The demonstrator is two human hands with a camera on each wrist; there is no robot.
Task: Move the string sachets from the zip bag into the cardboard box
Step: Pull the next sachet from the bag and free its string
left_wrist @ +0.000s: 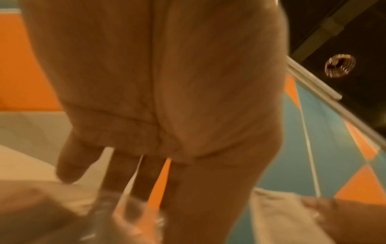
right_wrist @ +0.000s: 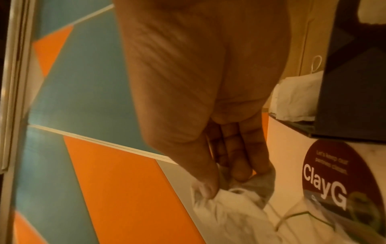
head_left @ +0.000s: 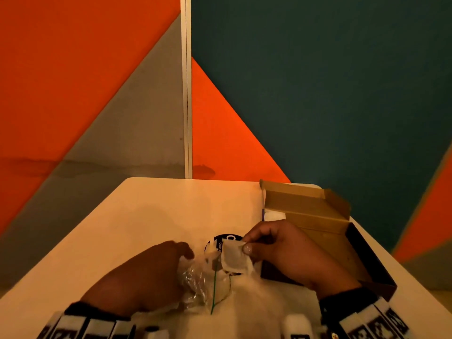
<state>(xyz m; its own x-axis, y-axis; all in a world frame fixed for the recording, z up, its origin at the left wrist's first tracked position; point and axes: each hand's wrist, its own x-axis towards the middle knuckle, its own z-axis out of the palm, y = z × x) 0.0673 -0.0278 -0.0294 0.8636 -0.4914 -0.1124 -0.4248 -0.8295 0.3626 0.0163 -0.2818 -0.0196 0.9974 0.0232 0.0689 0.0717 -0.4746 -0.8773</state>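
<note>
A clear crumpled zip bag (head_left: 195, 277) lies on the white table (head_left: 159, 204) in front of me. My left hand (head_left: 186, 253) rests on the bag's left side. In the left wrist view its fingers (left_wrist: 123, 173) are straight and reach down to the plastic (left_wrist: 125, 217). My right hand (head_left: 245, 244) pinches a white sachet (head_left: 233, 256) between thumb and fingers, just above the bag's mouth. A green string (head_left: 214, 289) trails from it. The wrist view shows the pinch (right_wrist: 224, 183) on the crumpled sachet (right_wrist: 219, 209). The open cardboard box (head_left: 330, 231) stands right of that hand.
A round dark sticker (head_left: 225, 241) reading "ClayG" (right_wrist: 325, 183) sits on the table under the sachet. Something white (head_left: 274, 215) with a string loop shows at the box's far left corner. Orange, grey and teal wall panels rise right behind the table.
</note>
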